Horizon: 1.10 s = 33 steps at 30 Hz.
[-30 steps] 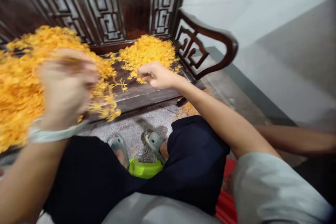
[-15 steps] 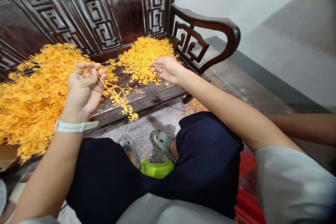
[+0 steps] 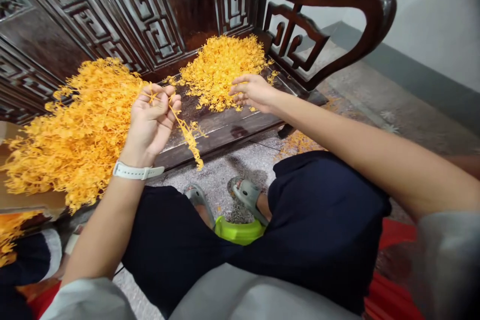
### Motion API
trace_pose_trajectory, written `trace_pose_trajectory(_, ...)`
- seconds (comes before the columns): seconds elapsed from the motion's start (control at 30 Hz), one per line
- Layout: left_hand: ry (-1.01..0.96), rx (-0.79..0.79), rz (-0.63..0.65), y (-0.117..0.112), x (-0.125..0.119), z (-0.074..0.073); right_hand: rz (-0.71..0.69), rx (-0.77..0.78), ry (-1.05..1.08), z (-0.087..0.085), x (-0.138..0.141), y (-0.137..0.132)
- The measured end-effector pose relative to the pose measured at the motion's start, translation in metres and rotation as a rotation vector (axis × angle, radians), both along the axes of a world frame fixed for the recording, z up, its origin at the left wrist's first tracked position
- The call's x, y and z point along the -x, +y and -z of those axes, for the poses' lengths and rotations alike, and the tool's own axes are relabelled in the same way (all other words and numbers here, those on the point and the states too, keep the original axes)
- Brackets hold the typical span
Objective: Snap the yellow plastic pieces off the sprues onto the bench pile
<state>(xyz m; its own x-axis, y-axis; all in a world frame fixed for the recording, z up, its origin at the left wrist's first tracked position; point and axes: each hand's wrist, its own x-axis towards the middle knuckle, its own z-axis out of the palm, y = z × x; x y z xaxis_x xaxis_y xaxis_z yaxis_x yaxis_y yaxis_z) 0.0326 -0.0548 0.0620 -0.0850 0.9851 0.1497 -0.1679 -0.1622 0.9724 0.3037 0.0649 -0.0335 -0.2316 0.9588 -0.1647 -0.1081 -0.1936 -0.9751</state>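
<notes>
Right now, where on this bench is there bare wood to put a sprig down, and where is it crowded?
Bare seat wood runs along the front edge, between the large orange pile and the smaller pile, under the sprig hanging from the left hand. The speckled floor before the sandals is nearly bare. Both piles are crowded.

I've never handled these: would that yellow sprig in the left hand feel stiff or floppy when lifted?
Probably floppy: the sprig droops below the left hand rather than sticking out. Likely light, since a fingertip pinch carries it. Its thin branches may snag others in the big pile.
</notes>
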Motion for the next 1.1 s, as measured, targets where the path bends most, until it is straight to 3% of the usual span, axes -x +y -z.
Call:
trace_pose_trajectory(0.1,-0.004,-0.021,0.005,-0.002,-0.005,0.001,-0.240,-0.075,-0.079,-0.007,0.007,-0.017)
trace_pose_trajectory(0.23,-0.024,-0.023,-0.019,-0.003,-0.014,0.002,-0.587,-0.196,-0.118,-0.037,0.034,-0.051)
trace_pose_trajectory(0.33,-0.042,-0.032,-0.034,-0.003,-0.020,0.003,-0.691,-0.331,-0.130,-0.051,0.054,-0.067)
trace_pose_trajectory(0.43,-0.009,-0.057,-0.039,-0.002,-0.023,0.004,-0.698,-0.478,-0.154,-0.049,0.062,-0.071)
trace_pose_trajectory(0.57,0.124,-0.027,-0.025,-0.002,-0.016,0.009,-0.626,-0.504,-0.104,-0.045,0.060,-0.065)
trace_pose_trajectory(0.7,0.296,0.177,0.121,-0.004,-0.005,0.015,-0.508,-0.486,-0.041,-0.047,0.053,-0.060)
trace_pose_trajectory(0.8,0.356,0.293,0.141,-0.010,-0.004,0.015,-0.434,-0.481,0.013,-0.049,0.047,-0.055)
trace_pose_trajectory(0.97,0.378,0.246,0.251,-0.024,-0.016,0.009,-0.312,-0.550,0.008,-0.051,0.040,-0.050)
trace_pose_trajectory(1.1,0.398,0.202,0.227,-0.022,-0.025,0.010,-0.241,-0.546,-0.044,-0.049,0.049,-0.046)
